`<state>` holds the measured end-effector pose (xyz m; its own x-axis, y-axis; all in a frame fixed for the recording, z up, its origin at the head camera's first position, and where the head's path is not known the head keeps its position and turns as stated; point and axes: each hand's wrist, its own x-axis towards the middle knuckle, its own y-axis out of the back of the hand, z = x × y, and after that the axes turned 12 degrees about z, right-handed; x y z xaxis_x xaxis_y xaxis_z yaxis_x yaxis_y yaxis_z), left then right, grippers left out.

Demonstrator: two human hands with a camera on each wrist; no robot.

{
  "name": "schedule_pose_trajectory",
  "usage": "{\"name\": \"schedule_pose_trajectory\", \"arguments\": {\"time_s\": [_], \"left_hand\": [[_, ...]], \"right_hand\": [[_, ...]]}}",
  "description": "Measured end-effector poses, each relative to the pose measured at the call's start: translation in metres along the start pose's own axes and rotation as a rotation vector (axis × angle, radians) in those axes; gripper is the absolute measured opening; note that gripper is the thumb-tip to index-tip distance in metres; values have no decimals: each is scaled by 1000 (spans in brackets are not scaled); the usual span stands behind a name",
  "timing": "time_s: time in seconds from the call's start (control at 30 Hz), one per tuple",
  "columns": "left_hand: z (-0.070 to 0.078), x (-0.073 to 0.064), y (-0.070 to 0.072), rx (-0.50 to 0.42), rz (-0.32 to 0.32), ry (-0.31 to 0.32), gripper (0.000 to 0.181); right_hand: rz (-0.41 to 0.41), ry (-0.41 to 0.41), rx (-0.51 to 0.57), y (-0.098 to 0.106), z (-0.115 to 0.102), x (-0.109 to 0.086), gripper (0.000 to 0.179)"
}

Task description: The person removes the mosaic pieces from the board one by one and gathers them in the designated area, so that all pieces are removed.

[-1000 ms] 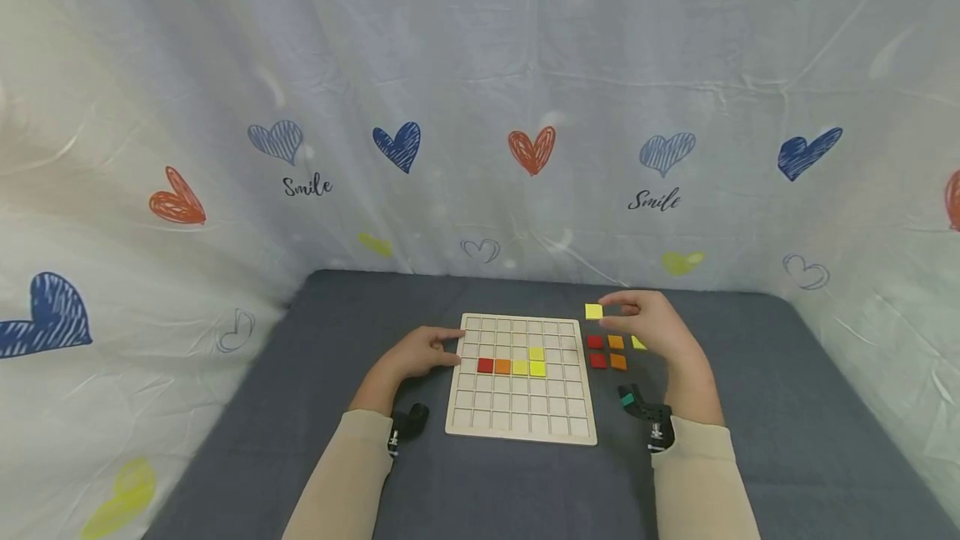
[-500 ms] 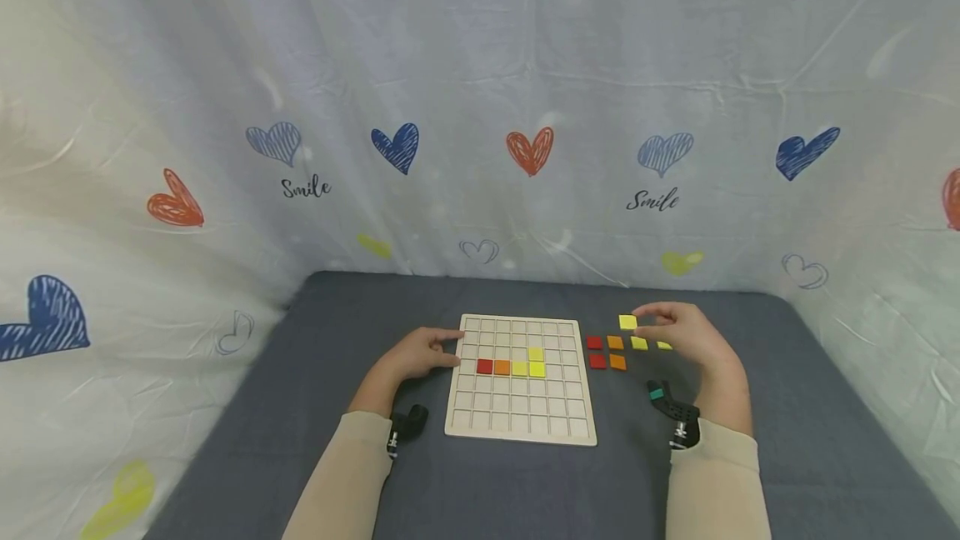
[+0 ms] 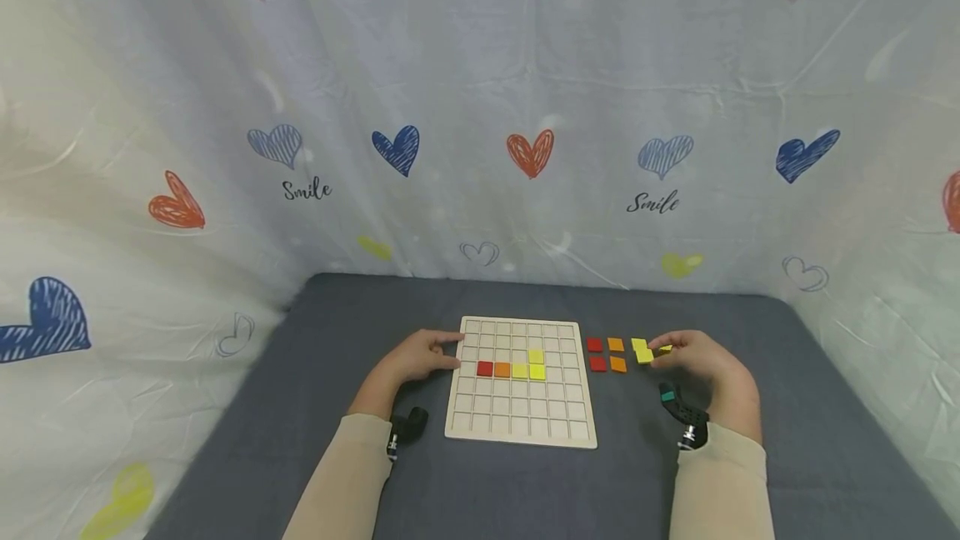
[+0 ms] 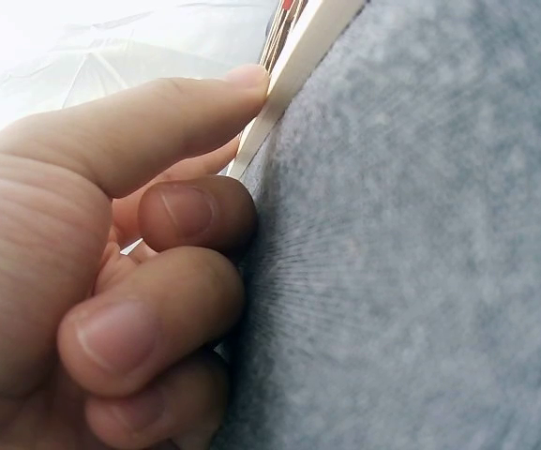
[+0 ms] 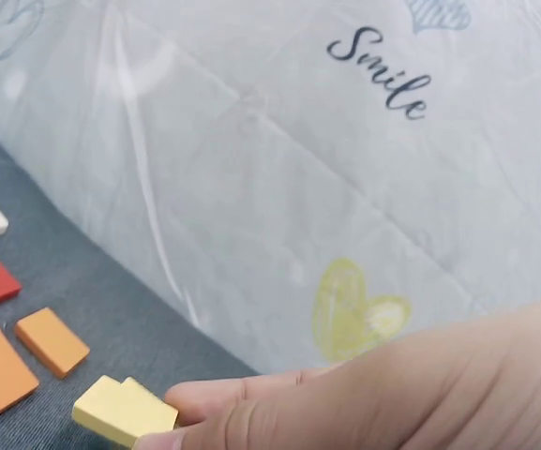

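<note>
A pale wooden grid board (image 3: 521, 432) lies on the table with a red tile (image 3: 485, 368), an orange tile (image 3: 502, 369) and several yellow tiles (image 3: 537, 372) in its cells. My left hand (image 3: 417, 355) rests at the board's left edge, thumb and index finger extended against it, the other fingers curled below. Between thumb and index finger my right hand (image 3: 705, 357) pinches a square yellow tile (image 5: 120, 412). That tile is low, right by another yellow tile (image 3: 638, 343); whether they touch I cannot tell. A further yellow tile (image 3: 666, 348) is partly hidden behind my fingers.
Right of the board lie two loose red tiles (image 3: 597, 363) and two orange ones (image 3: 617, 364), in short columns. Grey cloth (image 3: 525, 490) covers the table. A white curtain (image 3: 465, 90) printed with hearts hangs behind and at both sides.
My right hand has carried the yellow tile rightward from beside the board's top right corner, then down toward the loose yellow tiles. The left hand stays at the board's edge.
</note>
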<state>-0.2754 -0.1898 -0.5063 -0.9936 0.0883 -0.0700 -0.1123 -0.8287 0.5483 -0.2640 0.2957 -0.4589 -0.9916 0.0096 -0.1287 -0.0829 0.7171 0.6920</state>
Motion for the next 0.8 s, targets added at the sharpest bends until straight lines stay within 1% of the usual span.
{"name": "schedule_pose_trajectory", "arguments": {"time_s": [0.13,0.3,0.57,0.8], "left_hand": [[1,0,0,8,2,-11,57],[0,0,0,13,-1,-3,57],[-1,0,0,-1,3,2,57],[-2,0,-1,-9,-1,0,57]], "right_hand": [[-34,-23,-3,-5,7,5,37],[-56,-65,20,-9,7,6,33],[-8,-43,-35,-9,0,4,32],[39,2,-32,-1,-13,-5,37]]}}
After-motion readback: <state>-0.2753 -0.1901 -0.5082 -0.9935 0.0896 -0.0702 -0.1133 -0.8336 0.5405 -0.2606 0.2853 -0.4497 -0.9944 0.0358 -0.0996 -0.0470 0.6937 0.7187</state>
